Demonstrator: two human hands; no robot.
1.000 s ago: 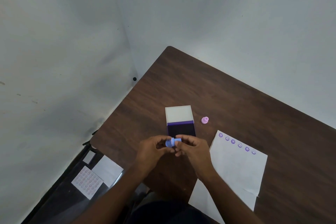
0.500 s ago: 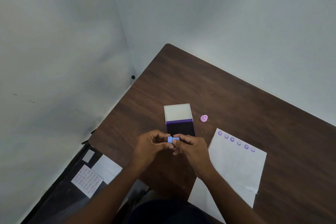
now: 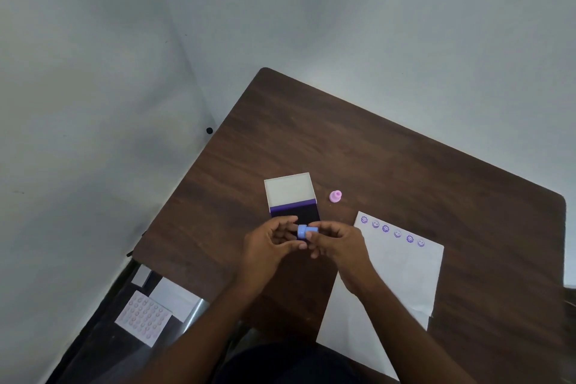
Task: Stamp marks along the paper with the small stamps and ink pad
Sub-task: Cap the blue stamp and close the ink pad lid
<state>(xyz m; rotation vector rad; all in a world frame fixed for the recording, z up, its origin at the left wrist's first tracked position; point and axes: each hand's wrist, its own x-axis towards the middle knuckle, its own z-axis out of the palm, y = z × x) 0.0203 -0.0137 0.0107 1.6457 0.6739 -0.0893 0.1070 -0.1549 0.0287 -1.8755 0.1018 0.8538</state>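
Just before the open ink pad [image 3: 294,207], the blue stamp [image 3: 304,231] is pinched between the curled fingers of the left hand [image 3: 271,243] and right hand [image 3: 338,243]; its face is best pressed squarely into the ink, then set beside the six marks on the paper [image 3: 396,265]

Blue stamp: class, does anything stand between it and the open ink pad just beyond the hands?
Nothing visible does. The blue stamp, held between both hands, sits right beside the ink pad, with no object between.
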